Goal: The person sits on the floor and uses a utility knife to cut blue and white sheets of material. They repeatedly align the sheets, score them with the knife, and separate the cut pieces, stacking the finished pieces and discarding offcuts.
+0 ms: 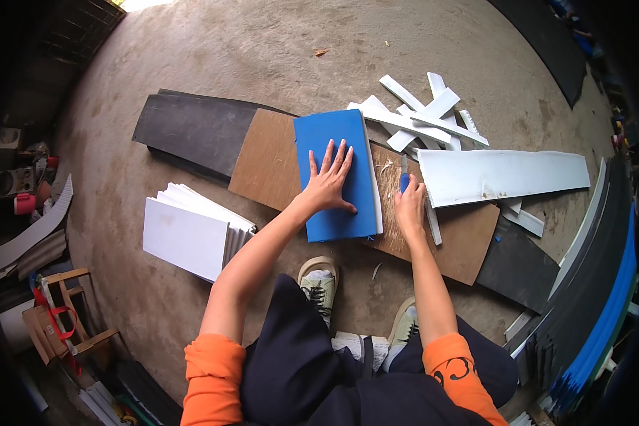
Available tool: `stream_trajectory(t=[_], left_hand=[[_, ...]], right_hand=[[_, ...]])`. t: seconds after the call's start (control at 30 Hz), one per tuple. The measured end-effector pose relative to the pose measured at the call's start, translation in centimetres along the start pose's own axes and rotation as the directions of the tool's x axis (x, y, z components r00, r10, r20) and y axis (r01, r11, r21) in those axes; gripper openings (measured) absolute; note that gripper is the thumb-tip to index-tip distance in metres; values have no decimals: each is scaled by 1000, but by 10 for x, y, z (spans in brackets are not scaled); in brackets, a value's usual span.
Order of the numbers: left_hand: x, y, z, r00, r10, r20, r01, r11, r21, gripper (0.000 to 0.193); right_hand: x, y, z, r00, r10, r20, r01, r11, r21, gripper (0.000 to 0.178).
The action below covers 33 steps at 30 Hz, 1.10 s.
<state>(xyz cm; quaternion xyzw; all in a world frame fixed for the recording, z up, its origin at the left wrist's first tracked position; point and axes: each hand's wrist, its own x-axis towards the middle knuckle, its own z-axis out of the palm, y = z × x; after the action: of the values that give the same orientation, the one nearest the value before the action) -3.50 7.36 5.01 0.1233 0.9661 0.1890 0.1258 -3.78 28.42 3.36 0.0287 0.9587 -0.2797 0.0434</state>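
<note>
My left hand lies flat with spread fingers on a blue foam sheet. A white sheet edge shows from under the blue one along its right side. To the right, my right hand is closed around a utility knife with a blue handle, its blade pointing away from me. The knife is over a brown wooden board, whose surface is scored and rough there. The blue sheet rests across this board.
White cut strips lie heaped beyond the board. A long white sheet is at the right, a black sheet at the left. Stacked white pieces stand near my left arm. Blue and black sheets line the right side.
</note>
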Motion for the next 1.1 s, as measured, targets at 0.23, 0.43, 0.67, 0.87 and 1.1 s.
stream_trajectory(t=[0.23, 0.43, 0.67, 0.87, 1.1], left_hand=[[10, -2, 6, 994, -40, 105, 44, 999, -29, 139], [11, -1, 1, 986, -83, 143, 90, 995, -42, 137], [8, -2, 2, 991, -80, 112, 89, 993, -75, 135], [10, 2, 5, 995, -51, 84, 58, 995, -83, 136], [7, -4, 9, 992, -85, 90, 88, 996, -23, 137]], right_hand=[[48, -37, -3, 973, 148, 178, -190, 950, 249, 34], [97, -85, 14, 984, -113, 140, 120, 992, -39, 27], [111, -104, 34, 963, -198, 184, 244, 930, -275, 23], [115, -104, 24, 940, 12, 341, 87, 958, -273, 24], [-63, -53, -19, 867, 124, 483, 3, 968, -252, 24]])
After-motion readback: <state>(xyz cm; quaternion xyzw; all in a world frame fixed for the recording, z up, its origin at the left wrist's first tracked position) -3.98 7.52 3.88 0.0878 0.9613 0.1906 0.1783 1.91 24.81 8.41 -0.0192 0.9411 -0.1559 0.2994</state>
